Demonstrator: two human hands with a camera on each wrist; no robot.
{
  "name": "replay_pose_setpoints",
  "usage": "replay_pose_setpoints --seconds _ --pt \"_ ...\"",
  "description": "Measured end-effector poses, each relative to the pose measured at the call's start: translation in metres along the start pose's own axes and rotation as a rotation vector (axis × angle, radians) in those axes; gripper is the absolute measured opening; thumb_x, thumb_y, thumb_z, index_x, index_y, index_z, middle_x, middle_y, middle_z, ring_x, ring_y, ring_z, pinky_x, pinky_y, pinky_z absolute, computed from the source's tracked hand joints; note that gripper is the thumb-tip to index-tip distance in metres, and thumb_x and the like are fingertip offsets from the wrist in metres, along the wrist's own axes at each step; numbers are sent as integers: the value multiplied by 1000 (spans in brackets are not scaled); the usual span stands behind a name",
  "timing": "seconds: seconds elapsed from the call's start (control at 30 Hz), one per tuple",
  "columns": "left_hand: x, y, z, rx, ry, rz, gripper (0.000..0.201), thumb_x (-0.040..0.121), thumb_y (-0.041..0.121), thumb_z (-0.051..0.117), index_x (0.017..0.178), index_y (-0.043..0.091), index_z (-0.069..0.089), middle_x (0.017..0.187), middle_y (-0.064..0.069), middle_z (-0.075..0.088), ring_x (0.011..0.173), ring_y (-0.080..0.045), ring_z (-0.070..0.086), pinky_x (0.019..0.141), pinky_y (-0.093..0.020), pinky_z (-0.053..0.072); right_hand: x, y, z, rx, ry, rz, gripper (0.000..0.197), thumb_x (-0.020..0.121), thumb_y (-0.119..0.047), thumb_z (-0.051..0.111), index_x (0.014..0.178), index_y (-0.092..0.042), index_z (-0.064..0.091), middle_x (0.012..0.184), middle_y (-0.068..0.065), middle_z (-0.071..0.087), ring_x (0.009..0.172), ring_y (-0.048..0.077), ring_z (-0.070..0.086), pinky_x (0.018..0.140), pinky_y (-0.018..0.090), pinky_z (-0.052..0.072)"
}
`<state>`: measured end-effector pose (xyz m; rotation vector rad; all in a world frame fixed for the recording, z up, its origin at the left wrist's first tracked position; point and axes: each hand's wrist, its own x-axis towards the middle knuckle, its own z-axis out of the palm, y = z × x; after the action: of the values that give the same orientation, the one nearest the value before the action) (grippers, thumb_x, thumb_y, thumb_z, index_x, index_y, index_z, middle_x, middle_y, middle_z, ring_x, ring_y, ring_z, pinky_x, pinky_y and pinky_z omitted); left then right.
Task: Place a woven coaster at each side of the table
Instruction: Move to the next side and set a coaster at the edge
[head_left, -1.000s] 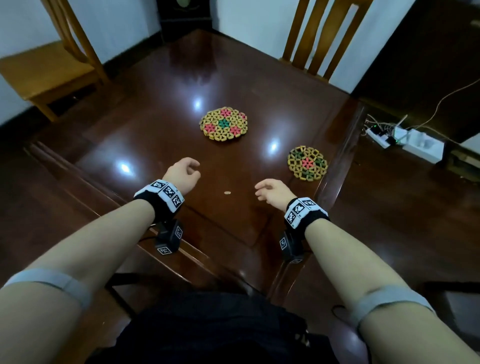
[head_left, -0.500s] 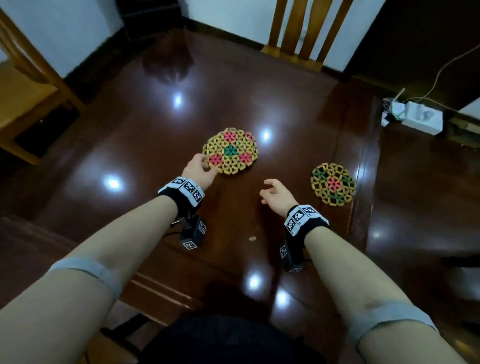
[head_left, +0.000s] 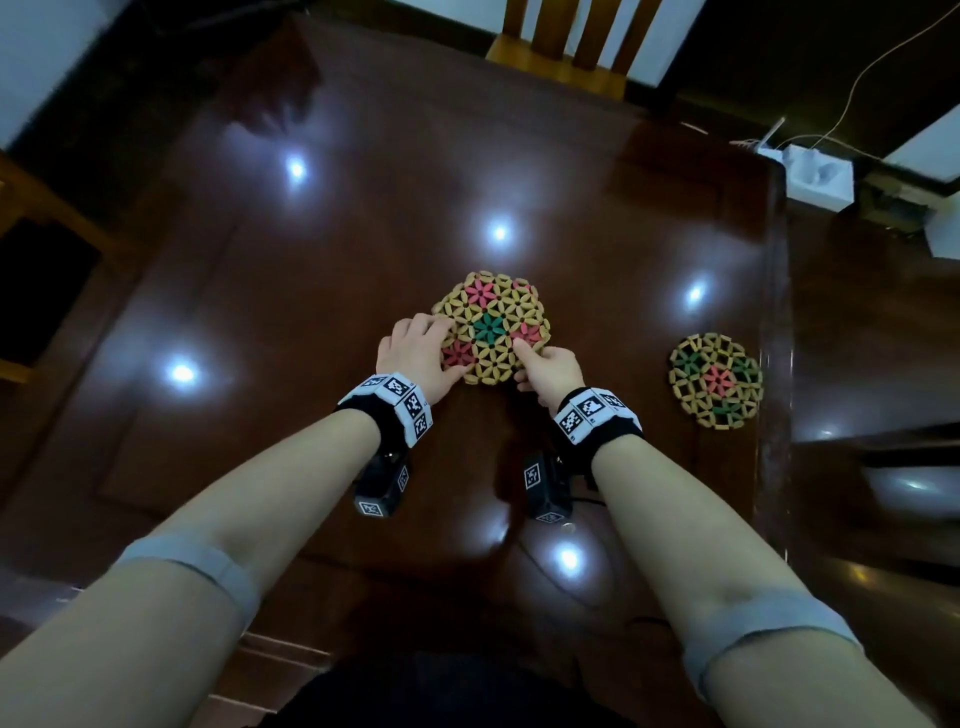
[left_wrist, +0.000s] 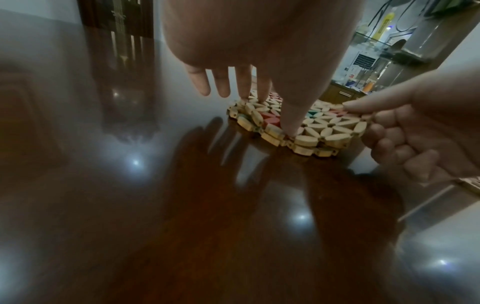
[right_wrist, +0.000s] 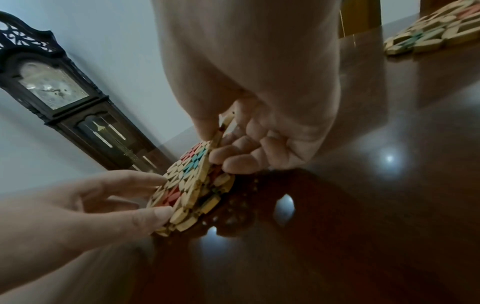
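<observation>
Two bare hands meet at a stack of round woven coasters (head_left: 491, 327) lying near the middle of a glossy dark wooden table (head_left: 311, 291). In the left wrist view the stack shows at least two layers of pale wooden beads, and the top coaster carries pink flower shapes around a green centre. The left hand (head_left: 415, 353) lies against the stack's left edge with straight, relaxed fingers, its thumb (left_wrist: 291, 115) and two fingertips pressing down on the top layer. The right hand (head_left: 550, 371) pinches the top coaster at the near right edge, index finger on the upper face and the other fingers curled beneath, so that this edge is tilted up off the layer below. A second woven coaster (head_left: 717, 382), with a pink centre and green accents, lies flat by itself close to the table's right edge, well apart from the stack. Both wrists wear black bands with white squares printed in black block-pattern markers; no readable words appear on them. A wooden chair (head_left: 566, 47) stands at the far side of the table, and a tall dark pendulum clock (right_wrist: 59, 98) stands against the wall; its dial is too blurred to read.
</observation>
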<state>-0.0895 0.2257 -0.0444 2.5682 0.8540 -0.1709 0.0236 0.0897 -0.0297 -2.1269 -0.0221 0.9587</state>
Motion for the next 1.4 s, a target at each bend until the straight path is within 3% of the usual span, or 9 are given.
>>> replay_pose_setpoints --seconds 0.17,0.33,0.43,0.53,0.7,0.8,1.0,1.27,1.4 --pt "-5 -5 -8 -93 42 -3 58 88 47 53 138 21 39 141 -1 45 131 -27 37 104 -44 34 -13 -17 1 182 -52 -6 16 91 -29 56 79 -18 59 74 1 66 60 13 62 43 16 40" --pt "-12 -4 -26 -328 -7 -214 49 95 49 32 124 18 56 131 -10 56 126 -34 40 101 -44 35 -34 -18 -3 406 -136 -80 17 92 -36 56 90 -20 58 82 -1 70 72 13 64 64 26 39" --pt "-22 5 -42 -887 -240 -380 60 93 60 26 118 17 60 120 -9 63 112 -28 54 96 -40 39 -56 -10 -7 442 -179 -125 19 90 -39 58 94 -21 59 93 -2 71 78 13 64 66 27 40" --pt "-47 14 -51 -1136 -217 -351 41 94 44 46 120 13 57 121 -9 65 110 -27 61 94 -44 48 -84 4 -15 347 -291 -122 21 86 -42 63 95 -23 63 97 -2 72 77 11 63 64 26 38" --pt "-99 12 -43 -1055 -225 -327 33 93 33 54 119 13 57 127 -13 62 115 -29 59 99 -49 49 -121 52 -30 271 -296 14 53 81 -62 55 115 -22 63 104 -5 70 83 12 65 70 29 42" --pt "-132 7 -34 -962 -312 -323 35 91 35 58 119 14 59 126 -9 62 116 -27 57 99 -45 47 -137 84 -35 328 -209 38 36 87 -47 58 112 -21 62 110 -2 67 85 12 64 75 31 42" --pt "-184 -14 -11 -613 -273 -285 30 86 37 64 105 14 62 99 -10 72 91 -24 69 64 -31 51 -169 126 -19 143 -255 66 22 85 -27 67 105 -21 60 93 -4 69 76 8 63 62 25 38" --pt "-211 -56 1 -231 -348 -199 36 76 42 74 97 15 63 92 -3 70 86 -22 67 79 -40 58 -187 154 32 -109 -193 76 25 82 -20 69 105 -15 59 79 -2 63 63 8 59 43 15 34" --pt "-211 -73 1 -133 -368 -128 45 76 43 73 110 18 59 108 -2 66 95 -21 63 79 -36 54 -198 153 51 -130 -151 83 32 83 -22 69 112 -14 56 82 -3 63 68 10 60 50 18 35"
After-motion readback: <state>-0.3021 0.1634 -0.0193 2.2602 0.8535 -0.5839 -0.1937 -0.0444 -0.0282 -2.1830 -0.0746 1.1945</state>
